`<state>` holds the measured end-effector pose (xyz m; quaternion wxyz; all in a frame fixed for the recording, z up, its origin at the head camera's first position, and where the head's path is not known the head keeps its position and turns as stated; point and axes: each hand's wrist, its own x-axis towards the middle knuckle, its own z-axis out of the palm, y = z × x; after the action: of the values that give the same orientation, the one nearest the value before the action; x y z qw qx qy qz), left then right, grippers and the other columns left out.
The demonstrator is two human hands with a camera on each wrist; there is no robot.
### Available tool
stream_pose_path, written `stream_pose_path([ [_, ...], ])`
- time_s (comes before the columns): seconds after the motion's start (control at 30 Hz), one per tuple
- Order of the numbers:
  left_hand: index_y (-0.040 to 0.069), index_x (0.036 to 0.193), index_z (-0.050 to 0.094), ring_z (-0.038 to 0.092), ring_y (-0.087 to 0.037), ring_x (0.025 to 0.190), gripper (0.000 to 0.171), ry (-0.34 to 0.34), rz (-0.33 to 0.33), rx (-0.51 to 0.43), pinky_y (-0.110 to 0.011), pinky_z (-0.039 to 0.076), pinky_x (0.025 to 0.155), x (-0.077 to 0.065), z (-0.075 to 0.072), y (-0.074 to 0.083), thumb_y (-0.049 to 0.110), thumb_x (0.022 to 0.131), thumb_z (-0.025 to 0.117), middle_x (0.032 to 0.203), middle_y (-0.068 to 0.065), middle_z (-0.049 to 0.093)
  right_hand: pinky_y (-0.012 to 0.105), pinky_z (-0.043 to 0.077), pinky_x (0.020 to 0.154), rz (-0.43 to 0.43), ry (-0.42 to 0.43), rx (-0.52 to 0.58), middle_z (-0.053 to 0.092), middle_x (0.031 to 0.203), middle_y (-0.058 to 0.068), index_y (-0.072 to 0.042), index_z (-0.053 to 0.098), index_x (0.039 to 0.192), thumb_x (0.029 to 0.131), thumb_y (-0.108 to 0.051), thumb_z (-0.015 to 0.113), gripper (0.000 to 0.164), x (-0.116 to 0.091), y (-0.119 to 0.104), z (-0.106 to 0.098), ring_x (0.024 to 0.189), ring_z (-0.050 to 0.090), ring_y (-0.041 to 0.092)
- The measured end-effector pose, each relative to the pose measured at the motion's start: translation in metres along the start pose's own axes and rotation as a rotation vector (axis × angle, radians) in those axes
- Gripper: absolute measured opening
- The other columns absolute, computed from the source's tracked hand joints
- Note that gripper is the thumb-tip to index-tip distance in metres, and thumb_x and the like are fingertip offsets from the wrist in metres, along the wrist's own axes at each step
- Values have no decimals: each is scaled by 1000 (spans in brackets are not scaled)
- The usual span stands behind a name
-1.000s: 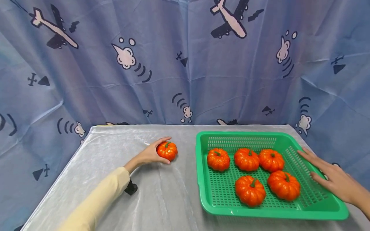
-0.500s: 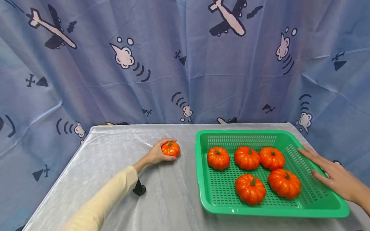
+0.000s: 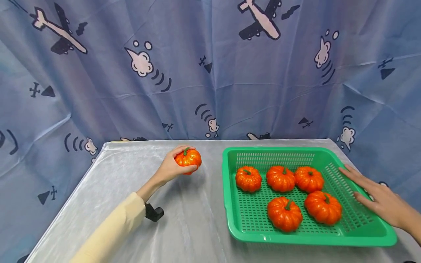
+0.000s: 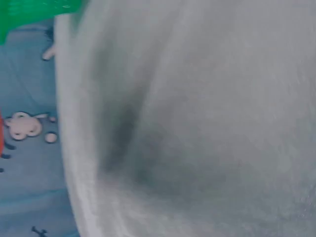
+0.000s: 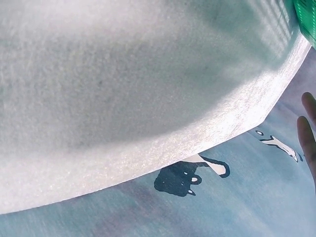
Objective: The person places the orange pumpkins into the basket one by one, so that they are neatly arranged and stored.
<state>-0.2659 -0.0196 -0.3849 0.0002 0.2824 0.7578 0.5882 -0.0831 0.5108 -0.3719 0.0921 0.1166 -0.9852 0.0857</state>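
Observation:
Left of the basket, my left hand [image 3: 172, 165] grips a small glossy orange pumpkin [image 3: 189, 157] with a green stem, thumb at its near side and fingers over its far side. The pumpkin is raised over the grey cloth, a shadow below it. In the left wrist view only an orange sliver of it shows at the left edge. My right hand [image 3: 378, 199] lies with extended fingers along the right rim of a green plastic basket [image 3: 306, 240]. Several similar pumpkins sit inside, among them one at the front middle [image 3: 284, 214]. Two fingertips [image 5: 307, 129] appear in the right wrist view.
A grey shiny cloth [image 3: 194, 226] covers the table, whose far edge meets a blue curtain [image 3: 184, 73] printed with planes and clouds. A black device [image 3: 154, 212] sits under my left wrist. The basket takes up the table's right side.
My left hand has closed round the pumpkin and raised it off the cloth, shifting it slightly left and away. My right hand and the basket stay in place.

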Motion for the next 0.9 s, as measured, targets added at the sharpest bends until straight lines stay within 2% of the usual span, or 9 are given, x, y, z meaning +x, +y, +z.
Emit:
stream_pose_path([
  [0.1, 8, 116, 58, 48, -23, 107, 51, 24, 7, -26, -39, 45, 85, -8, -4, 24, 6, 68, 76, 124, -4, 50, 70, 25, 69, 1, -2, 1, 0, 149, -2, -19, 19, 144, 90, -20, 52, 63, 0, 0, 0, 97, 41, 62],
  [0.27, 8, 116, 58, 48, -23, 106, 50, 59, -7, -50, -37, 47, 83, -20, -8, 47, 6, 70, 75, 124, -4, 51, 68, 25, 69, 1, -3, 3, 0, 149, -1, -19, 18, 144, 91, -21, 51, 63, 0, -2, -1, 94, 42, 62],
  [0.5, 20, 113, 61, 49, -20, 105, 49, 70, -27, -51, -36, 48, 80, -28, -11, 54, 17, 67, 79, 120, 5, 52, 66, 30, 65, -7, 6, -15, 1, 149, -2, -18, 20, 144, 90, -21, 52, 63, -1, -2, -2, 92, 48, 58],
  [0.6, 21, 113, 61, 50, -20, 104, 49, 74, -21, -52, -36, 49, 79, -32, -10, 60, 18, 67, 79, 120, 5, 52, 66, 31, 64, -10, 5, -19, 1, 149, -1, -17, 20, 144, 90, -21, 52, 63, -1, -1, -2, 89, 49, 58],
  [0.67, 20, 113, 61, 50, -21, 104, 49, 74, -15, -64, -36, 49, 79, -35, -8, 66, 18, 67, 79, 120, 5, 52, 67, 29, 66, -3, -2, -6, 1, 149, -2, -18, 19, 144, 90, -21, 52, 63, 0, -1, -2, 92, 46, 59],
  [0.9, 22, 114, 60, 50, -20, 104, 49, 46, -25, -103, -35, 49, 80, -40, 4, 82, 16, 68, 78, 121, 6, 51, 68, 30, 64, -1, -8, -9, 0, 149, -1, -18, 18, 144, 91, -22, 51, 63, 0, -2, -2, 90, 48, 59],
])
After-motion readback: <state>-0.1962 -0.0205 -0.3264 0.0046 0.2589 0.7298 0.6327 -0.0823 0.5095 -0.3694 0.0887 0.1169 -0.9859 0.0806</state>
